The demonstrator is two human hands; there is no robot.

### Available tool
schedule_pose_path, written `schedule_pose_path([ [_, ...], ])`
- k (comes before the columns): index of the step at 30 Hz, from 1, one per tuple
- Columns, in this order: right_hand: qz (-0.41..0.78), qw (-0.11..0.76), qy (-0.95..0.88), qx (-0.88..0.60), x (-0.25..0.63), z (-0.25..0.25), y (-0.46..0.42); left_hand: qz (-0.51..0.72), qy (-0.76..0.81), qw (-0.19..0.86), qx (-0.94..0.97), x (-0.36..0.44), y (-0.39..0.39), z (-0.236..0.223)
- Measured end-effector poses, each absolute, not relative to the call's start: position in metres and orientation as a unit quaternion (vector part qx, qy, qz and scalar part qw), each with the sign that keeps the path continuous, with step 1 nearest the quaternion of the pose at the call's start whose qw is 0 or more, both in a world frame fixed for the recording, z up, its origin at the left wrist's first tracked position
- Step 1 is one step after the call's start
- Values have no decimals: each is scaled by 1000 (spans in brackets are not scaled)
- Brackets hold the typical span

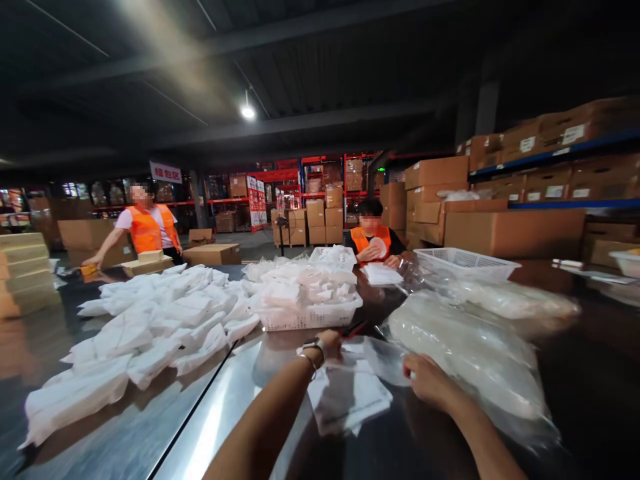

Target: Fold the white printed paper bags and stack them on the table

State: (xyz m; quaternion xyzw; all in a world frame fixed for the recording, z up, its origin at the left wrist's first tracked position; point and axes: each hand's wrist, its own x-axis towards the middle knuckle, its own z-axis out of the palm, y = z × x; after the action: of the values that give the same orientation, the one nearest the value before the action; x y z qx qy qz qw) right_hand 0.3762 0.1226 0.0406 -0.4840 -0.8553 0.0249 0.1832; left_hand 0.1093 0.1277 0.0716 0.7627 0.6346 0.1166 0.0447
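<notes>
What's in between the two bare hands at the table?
The head view shows a piece of clear plastic between the left hand and the right hand, with flat white packets beside it.

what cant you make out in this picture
Head view:
- dark red-edged item at the left hand: blurred, partly behind the hand
- whether the right hand grips the clear plastic: blurred, fingers curled
- any print on the white sheets: blurred
- shelf carton labels: too small
- far-right white basket: cut off by the right edge
</notes>
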Motion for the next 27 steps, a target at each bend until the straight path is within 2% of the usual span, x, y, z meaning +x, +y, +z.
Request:
schedule_pose_path([
  [6, 7, 208, -845, -492, 364, 35, 127, 95, 568, -20, 817, 102, 66, 59],
  [11, -9, 136, -868, -478, 359, 29, 129, 97, 480, -31, 871, 86, 8, 30],
  [16, -65, 140, -832, -533, 354, 42, 122, 149, 471, -45, 868, 77, 0, 10],
  [22, -93, 106, -834, -533, 329, 47, 106, 201, 432, -169, 863, 80, -7, 16],
  [24, -94, 79, -836, -535, 317, 45, 99, 180, 401, -163, 883, 84, -16, 21],
  [27, -90, 59, -826, -553, 301, 44, 90, 112, 341, -81, 930, 92, -31, 24],
])
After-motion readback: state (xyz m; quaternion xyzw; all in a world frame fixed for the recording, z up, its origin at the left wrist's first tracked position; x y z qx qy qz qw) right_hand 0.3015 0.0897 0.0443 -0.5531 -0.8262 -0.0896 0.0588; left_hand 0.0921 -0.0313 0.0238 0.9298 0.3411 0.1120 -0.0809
